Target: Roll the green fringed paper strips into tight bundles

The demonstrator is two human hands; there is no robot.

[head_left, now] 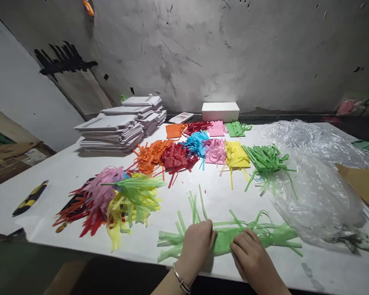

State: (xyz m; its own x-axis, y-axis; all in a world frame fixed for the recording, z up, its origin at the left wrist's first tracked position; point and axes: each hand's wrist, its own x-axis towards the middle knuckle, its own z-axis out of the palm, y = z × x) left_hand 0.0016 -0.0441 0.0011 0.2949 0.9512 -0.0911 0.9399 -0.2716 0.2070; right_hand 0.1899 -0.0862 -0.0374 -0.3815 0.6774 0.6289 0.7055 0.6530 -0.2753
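Note:
A light green tissue-paper tassel (224, 239) with fringed strips at both ends lies across the front of the white table. Over its middle-left part, my left hand (198, 239) is closed with its fingers curled on the paper; a silver bangle sits at that wrist. My right hand (249, 250) grips the paper's middle a short way to the right, fingers bent down onto it. Between the hands a smooth unfringed band shows. Both hands hide part of the strips beneath them.
Finished-looking multicoloured tassels (119, 200) lie at the left, near a black-and-yellow cutter (30, 198). Folded fringed papers (176, 157) in several colours form rows behind. Stacked white envelopes (110, 131), a white box (220, 111) and clear plastic bags (320, 196) surround them.

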